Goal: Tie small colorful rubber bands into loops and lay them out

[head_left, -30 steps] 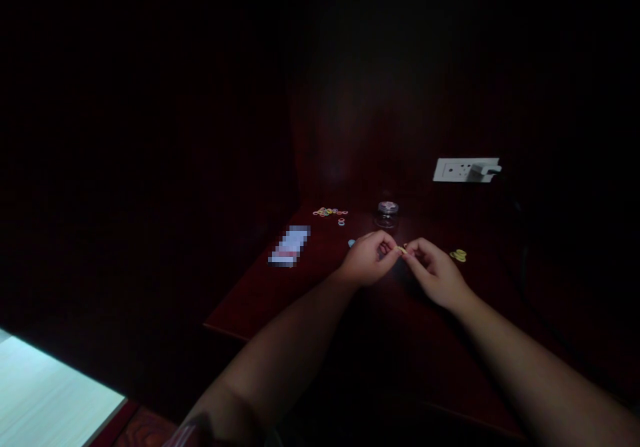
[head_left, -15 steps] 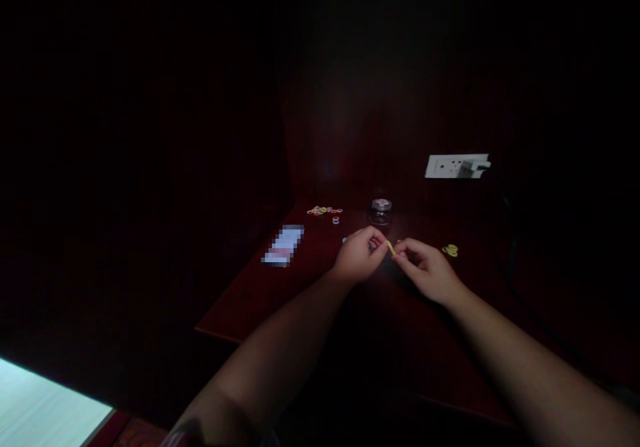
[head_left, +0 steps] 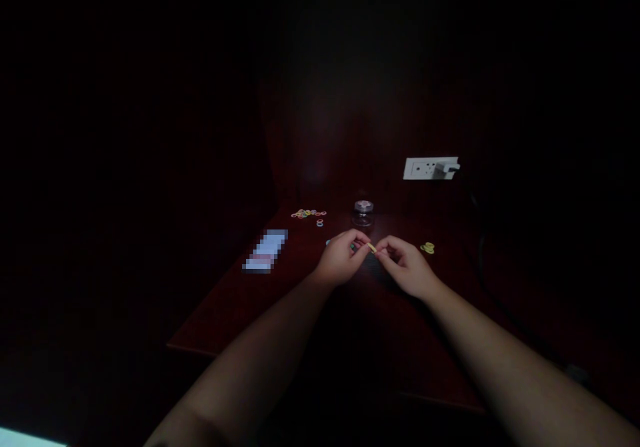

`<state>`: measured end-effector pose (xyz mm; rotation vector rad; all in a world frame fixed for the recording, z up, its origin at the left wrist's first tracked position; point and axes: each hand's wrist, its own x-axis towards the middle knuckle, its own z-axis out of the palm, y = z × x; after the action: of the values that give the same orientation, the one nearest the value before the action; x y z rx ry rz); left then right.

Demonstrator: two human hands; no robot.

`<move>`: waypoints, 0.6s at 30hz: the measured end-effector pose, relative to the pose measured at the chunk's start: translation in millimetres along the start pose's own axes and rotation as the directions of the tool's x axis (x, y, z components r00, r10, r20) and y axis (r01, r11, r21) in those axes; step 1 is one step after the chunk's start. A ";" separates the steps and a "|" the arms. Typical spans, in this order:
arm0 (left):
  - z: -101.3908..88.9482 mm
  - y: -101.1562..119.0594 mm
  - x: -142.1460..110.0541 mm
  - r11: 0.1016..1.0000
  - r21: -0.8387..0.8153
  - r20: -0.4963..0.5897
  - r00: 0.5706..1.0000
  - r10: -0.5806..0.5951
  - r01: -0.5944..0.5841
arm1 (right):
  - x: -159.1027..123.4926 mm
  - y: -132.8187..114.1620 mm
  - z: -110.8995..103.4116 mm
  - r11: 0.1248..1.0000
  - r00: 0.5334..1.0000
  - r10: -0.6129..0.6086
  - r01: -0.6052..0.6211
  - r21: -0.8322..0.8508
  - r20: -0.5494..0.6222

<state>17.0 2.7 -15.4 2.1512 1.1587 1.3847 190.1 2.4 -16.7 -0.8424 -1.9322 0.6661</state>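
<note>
My left hand (head_left: 340, 260) and my right hand (head_left: 405, 267) meet over a dark red table (head_left: 280, 300), fingertips pinched together on a small yellow band (head_left: 373, 248) held between them. A little heap of yellow bands (head_left: 427, 247) lies just right of my right hand. A scatter of coloured bands (head_left: 307, 214) sits at the table's far left. A small clear jar (head_left: 363, 212) stands behind my hands. The scene is very dark.
A flat light card or packet (head_left: 265, 251) lies left of my hands. A white wall socket (head_left: 430, 167) with a plug in it sits on the dark back panel, and a cable (head_left: 485, 280) trails down on the right.
The view has drifted, so everything sits further left in the frame. Both hands stay pinched on the yellow band, with only small finger movement.
</note>
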 end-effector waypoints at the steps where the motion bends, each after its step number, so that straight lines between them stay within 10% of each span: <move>1: 0.0 0.5 -0.1 1.000 -0.008 0.009 1.000 0.007 -0.007 | 0.0 0.0 -0.4 1.000 1.000 0.001 -0.001 -0.001 -0.006; 18: 2.2 2.8 -0.9 0.997 -0.070 0.045 0.998 0.034 -0.030 | 0.8 5.9 -2.5 1.000 0.997 -0.009 0.009 0.010 -0.078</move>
<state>20.0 0.6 -15.2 2.1507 1.0487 1.3607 193.7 7.0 -19.5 -0.8410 -1.8601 0.6282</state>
